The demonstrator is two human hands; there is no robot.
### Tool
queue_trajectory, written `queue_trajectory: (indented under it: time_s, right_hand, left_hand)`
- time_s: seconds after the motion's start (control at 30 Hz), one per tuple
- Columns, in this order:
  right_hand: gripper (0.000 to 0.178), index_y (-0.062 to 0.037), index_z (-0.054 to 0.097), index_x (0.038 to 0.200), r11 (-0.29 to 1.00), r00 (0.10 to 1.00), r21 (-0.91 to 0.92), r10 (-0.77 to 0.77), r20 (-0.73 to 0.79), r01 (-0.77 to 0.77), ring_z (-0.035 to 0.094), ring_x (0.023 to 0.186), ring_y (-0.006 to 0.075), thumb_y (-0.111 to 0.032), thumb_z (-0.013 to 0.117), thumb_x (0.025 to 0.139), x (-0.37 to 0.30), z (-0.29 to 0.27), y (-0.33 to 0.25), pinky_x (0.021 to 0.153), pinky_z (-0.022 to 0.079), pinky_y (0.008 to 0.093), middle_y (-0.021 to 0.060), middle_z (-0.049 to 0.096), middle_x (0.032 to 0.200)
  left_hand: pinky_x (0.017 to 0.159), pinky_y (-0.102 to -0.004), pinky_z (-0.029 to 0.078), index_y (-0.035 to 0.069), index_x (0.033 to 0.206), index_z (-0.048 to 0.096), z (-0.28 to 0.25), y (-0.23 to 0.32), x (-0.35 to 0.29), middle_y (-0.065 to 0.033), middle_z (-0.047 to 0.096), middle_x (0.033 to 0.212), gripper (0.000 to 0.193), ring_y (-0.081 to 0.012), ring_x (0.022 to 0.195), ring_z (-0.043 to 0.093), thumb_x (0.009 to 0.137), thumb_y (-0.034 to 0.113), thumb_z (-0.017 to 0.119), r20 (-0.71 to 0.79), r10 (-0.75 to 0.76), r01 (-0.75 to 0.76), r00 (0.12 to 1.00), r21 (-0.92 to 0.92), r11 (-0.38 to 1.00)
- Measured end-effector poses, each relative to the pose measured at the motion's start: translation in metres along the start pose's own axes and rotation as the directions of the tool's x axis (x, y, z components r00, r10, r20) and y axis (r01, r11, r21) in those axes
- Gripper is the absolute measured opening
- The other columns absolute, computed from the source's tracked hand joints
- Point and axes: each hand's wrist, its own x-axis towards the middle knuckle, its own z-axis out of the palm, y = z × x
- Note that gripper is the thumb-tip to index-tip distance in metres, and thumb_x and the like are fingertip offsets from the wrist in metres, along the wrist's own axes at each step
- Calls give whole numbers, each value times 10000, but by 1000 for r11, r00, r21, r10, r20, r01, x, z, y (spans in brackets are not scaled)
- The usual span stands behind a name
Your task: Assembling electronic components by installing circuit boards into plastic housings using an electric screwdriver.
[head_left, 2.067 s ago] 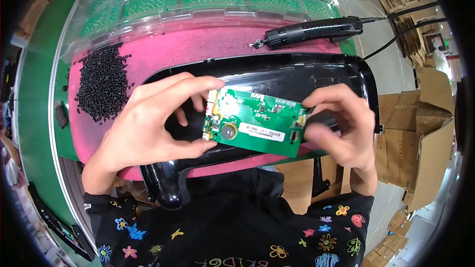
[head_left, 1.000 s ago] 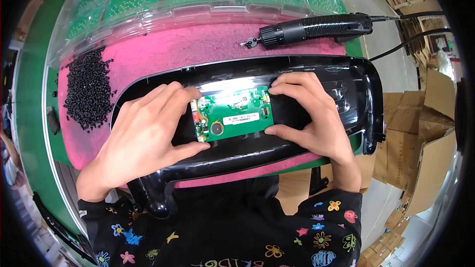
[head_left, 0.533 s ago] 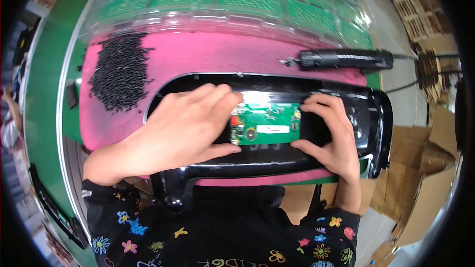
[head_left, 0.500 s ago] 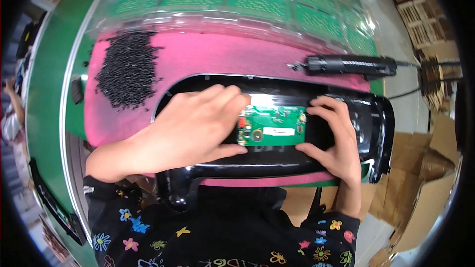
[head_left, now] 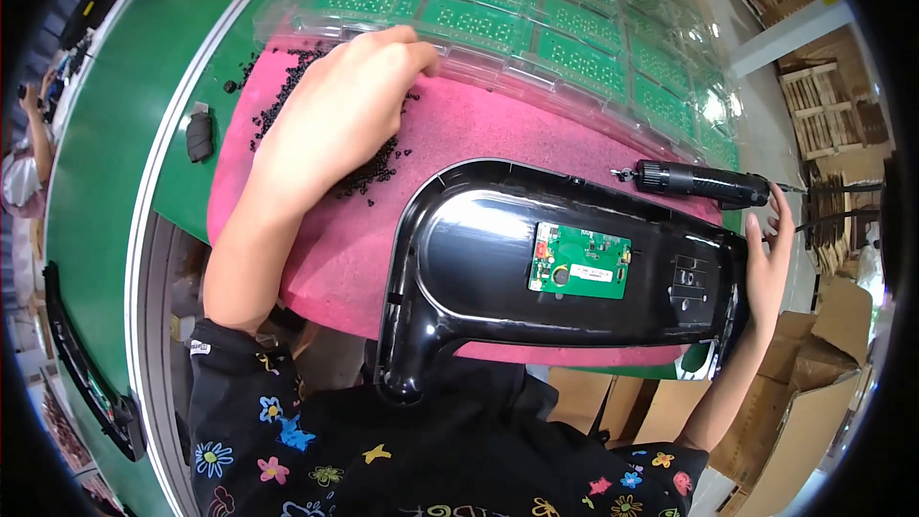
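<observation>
My left hand [head_left: 345, 105] is over a heap of small black screws [head_left: 362, 180] on the pink mat, fingers curled and drawn together. Its fingertips are hidden, so anything between them does not show. My right hand [head_left: 769, 263] is at the right end of a glossy black plastic housing [head_left: 479, 254], fingers apart and pointing up toward the rear end of a black electric screwdriver [head_left: 699, 182]. A green circuit board [head_left: 589, 278] with a white label lies inside the housing, with neither hand on it.
Clear plastic trays of green circuit boards [head_left: 479, 24] stretch along the far side of the pink mat [head_left: 321, 268]. A small dark rolled piece [head_left: 199, 137] lies on the green table at left. Cardboard boxes [head_left: 814, 364] stand at lower right. Another person is at far left.
Both hands have left the circuit board. My left hand went up and left to the screws, my right hand right toward the screwdriver. The view has shifted and turned.
</observation>
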Motion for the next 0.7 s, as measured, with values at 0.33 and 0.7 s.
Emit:
queue_trajectory:
  time_s: [0.33, 0.7]
  right_hand:
    - [523, -56, 237, 1366, 658, 913, 730, 160, -375, 185, 579, 1049, 202, -118, 571, 969, 38, 43, -55, 903, 499, 308, 139, 540, 1156]
    - [495, -70, 402, 1311, -196, 990, 973, -91, 107, -123, 488, 997, 227, -435, 480, 987, 27, 53, -108, 981, 386, 382, 92, 520, 1004]
  left_hand:
    - [806, -433, 500, -17, 894, 645, 19, -6, 4, -165, 656, 895, 173, -357, 907, 622, 722, -11, 657, 96, -104, 95, 990, 88, 992]
    - [672, -391, 510, -50, 811, 645, 15, 1, 11, -212, 652, 743, 117, -348, 715, 652, 695, -46, 634, 88, -139, 140, 986, -1, 990]
